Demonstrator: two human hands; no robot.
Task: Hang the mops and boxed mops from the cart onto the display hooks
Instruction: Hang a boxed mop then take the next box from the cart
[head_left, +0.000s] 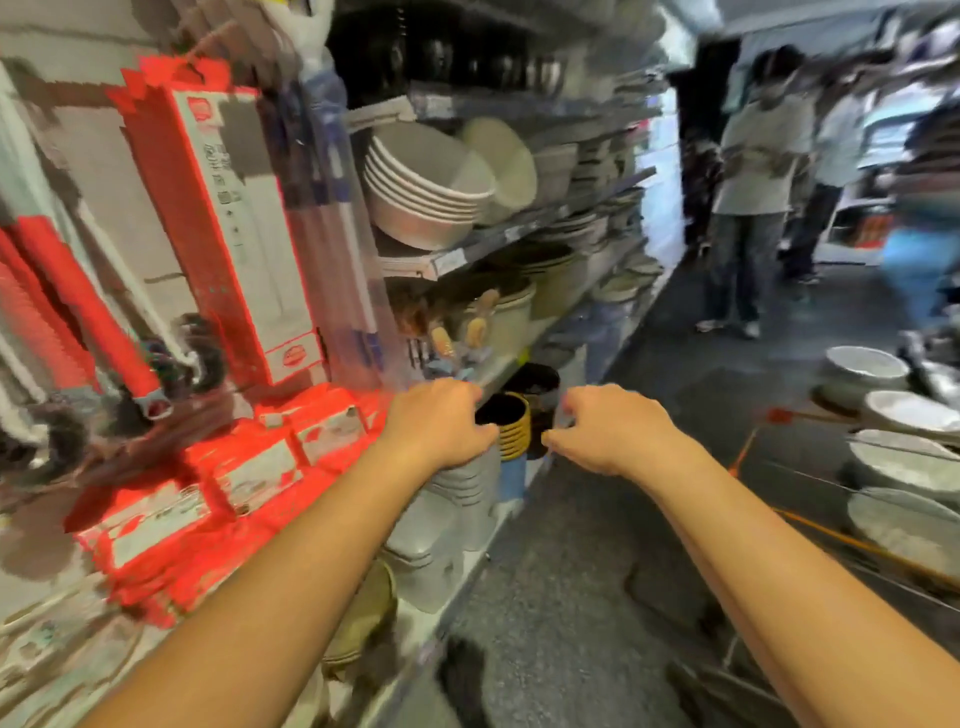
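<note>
Two bare arms fill the lower half of the frame, the left forearm (291, 561) at lower left and the right forearm (769, 551) at lower right. Both are uncovered along their whole visible length. The left hand (441, 421) and right hand (608, 431) at mid-frame are bare too.

- Housewares shop aisle: long shelves (519, 221) hold stacked basins (426, 192) and tubs (550, 280), with label strips (449, 262) on the shelf edges.
- Identical red-and-white boxes (234, 218) hang at left, above rows of matching packs (208, 478).
- People (753, 171) stand farther down the aisle, blurred.
</note>
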